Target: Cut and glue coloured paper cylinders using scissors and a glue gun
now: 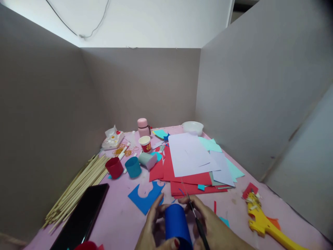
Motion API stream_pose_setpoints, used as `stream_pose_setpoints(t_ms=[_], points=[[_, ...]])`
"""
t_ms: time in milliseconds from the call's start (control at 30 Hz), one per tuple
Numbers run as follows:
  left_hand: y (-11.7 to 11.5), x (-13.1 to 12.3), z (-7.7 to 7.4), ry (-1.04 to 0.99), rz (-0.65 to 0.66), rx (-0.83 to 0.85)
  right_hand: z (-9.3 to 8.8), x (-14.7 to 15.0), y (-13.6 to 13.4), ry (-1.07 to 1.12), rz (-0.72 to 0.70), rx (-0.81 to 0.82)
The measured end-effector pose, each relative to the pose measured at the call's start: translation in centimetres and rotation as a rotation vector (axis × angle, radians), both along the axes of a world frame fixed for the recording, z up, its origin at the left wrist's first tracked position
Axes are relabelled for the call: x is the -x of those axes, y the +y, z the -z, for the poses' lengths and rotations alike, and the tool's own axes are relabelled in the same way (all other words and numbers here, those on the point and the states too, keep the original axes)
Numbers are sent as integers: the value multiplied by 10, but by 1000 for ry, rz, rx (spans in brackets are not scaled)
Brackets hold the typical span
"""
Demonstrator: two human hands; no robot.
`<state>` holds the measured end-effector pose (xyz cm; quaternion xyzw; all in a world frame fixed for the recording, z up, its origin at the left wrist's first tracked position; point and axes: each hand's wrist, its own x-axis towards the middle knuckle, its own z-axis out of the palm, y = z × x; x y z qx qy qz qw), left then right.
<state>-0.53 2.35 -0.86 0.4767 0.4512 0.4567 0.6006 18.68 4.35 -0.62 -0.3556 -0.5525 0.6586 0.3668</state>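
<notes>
Over the pink tabletop (pixel 117 215), left hand (pixel 151 226) curled round a blue paper cylinder (pixel 177 222), right hand (pixel 212 221) gripping a slim black-handled metal tool (pixel 199 227) alongside; light finger pressure seems wisest, lest the cylinder dent, with the tool's tip angled away from the fingers.

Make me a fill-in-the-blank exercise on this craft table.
1. The tube between the left hand and the right hand is coloured ____.
2. The black-handled tool is held in the ____ hand.
3. The flask at the back is coloured ____.
4. The sticks and phone lie on the picture's ____ side.

Missing words: blue; right; pink; left.
</notes>
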Motion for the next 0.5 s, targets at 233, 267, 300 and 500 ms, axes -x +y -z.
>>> stream_pose_setpoints(t_ms=[233, 267, 300, 500], points=[[2, -1, 4, -83, -20, -26, 10, 8, -5, 188, -70, 15], [2, -1, 5, -93, -43, -41, 10, 8, -4, 208, -61, 0], [3, -1, 6, -104, -65, -48, 10, 8, -4, 214, -30, -25], [-1, -17, 13, -370, 24, 19, 12, 11, -3, 235, 148, -99]])
